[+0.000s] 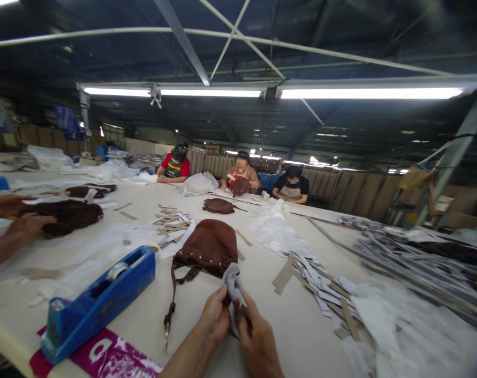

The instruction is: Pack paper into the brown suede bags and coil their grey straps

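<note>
Brown bag [210, 242], at twelve o'clock from the left hand [216, 314], looks soft, fairly light; I'd lift it by its body. That hand and the right hand [259, 328] have their grip clamped on grey wrap [232, 277], probably flimsy: pinch lightly.

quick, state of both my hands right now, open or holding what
Left hand: closed, holding a crumpled grey sheet beside the brown bag.
Right hand: closed, fingers gripping the same sheet.
</note>
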Available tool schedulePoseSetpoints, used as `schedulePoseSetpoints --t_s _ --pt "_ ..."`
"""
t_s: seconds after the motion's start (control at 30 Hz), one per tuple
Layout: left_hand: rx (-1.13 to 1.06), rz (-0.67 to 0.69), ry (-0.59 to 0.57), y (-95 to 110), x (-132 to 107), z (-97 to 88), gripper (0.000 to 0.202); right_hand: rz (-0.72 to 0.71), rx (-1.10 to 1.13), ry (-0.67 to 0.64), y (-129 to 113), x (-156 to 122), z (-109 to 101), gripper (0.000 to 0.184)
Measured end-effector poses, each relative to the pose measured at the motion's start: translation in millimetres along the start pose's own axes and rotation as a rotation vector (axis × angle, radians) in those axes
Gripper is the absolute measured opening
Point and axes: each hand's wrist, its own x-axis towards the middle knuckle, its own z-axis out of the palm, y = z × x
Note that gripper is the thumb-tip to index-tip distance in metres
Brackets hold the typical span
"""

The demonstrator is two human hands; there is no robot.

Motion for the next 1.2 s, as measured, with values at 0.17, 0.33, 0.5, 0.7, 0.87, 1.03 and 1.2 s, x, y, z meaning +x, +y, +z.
schedulePoseSetpoints --t_s 0.17,0.33,0.5,0.7,0.87,1.03,1.2 --pt "-0.010 -0.012 0.003 -1 5 -4.3 0.008 0.261 0.077 0.151 7 7 -3 0.041" --pt "-0.008 -0.019 -0.014 0 8 -6.8 0.010 0.205 -0.009 0.298 13 25 -40 0.047" --pt "0.013 -0.023 -0.025 -2 10 -7.2 0.006 0.183 -0.021 0.027 -5 30 -70 0.037" --pt "0.087 0.010 -0.091 -6 8 -7.4 0.009 0.147 -0.429 -0.564 -25 22 -39 0.061" --pt "0.301 0.083 -0.131 -2 10 -11.6 0.028 0.163 -0.748 -0.437 13 56 -92 0.039" --pt "0.455 0.144 -0.187 6 11 -13.2 0.043 0.223 -0.719 -0.255 28 76 -134 0.044" --pt "0.391 -0.071 -0.222 22 7 -15.5 0.031 0.336 -0.042 -0.230 -14 69 -98 0.032"
